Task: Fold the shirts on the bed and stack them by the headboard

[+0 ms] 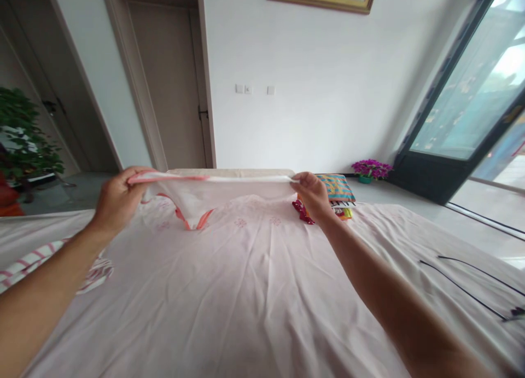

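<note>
A thin white cloth with coral-pink trim (246, 186) is stretched level between my two hands, above the bed. My left hand (120, 195) pinches its pink-edged corner. The opposite end is gripped by my right hand (310, 191), thumb and fingers pressed together. Toward the left, a trimmed part of the cloth hangs down in a point. I cannot tell what kind of garment or piece it is. Behind my right hand sits a stack of folded colourful fabrics (337, 187), with some dark red fabric (302, 211) at its left side.
A pale pink sheet (229, 301) with wrinkles covers the bed. Striped pink-and-white fabric (36, 257) lies at the left, partly behind my forearm. Thin black cords or rods (463, 290) rest at the right. Beyond stand purple flowers (371, 169) and a leafy plant (24, 132).
</note>
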`<state>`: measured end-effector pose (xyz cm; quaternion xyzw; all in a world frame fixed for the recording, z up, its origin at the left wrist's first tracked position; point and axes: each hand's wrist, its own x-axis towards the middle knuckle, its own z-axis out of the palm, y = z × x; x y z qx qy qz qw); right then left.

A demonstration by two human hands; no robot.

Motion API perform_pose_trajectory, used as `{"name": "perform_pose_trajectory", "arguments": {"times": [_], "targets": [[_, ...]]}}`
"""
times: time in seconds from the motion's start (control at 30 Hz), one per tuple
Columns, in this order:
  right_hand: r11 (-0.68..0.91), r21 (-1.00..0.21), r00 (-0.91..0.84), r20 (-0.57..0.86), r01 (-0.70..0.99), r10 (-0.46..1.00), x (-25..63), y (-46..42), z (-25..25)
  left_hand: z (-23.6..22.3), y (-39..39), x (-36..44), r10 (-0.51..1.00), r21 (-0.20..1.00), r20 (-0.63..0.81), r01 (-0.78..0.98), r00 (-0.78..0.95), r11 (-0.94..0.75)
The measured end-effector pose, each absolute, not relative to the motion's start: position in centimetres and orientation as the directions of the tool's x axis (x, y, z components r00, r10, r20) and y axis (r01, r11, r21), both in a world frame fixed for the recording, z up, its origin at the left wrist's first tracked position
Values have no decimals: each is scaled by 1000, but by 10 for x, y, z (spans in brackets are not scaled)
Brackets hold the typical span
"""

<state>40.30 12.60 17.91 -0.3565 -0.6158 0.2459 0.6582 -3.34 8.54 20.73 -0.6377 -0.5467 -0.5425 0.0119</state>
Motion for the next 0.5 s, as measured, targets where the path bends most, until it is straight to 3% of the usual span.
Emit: {"name": "perform_pose_trajectory", "arguments": {"times": [0.13,0.23,0.3,0.4,0.5], "targets": [[491,-818,-132,474,300,871,429,100,103,128,49,-50,930,699,354,633,96,-332],[407,-747,-253,320,525,913,443,84,60,74,34,-59,976,672,95,710,198,-210],[359,-670,-290,218,649,932,447,76,47,54,31,-62,977,637,70,744,203,-200],[374,-592,-341,173,714,924,444,69,50,50,33,-66,975,609,158,761,159,-223],[422,-692,-318,283,586,905,435,63,75,73,31,-66,963,630,269,758,-7,-170]]}}
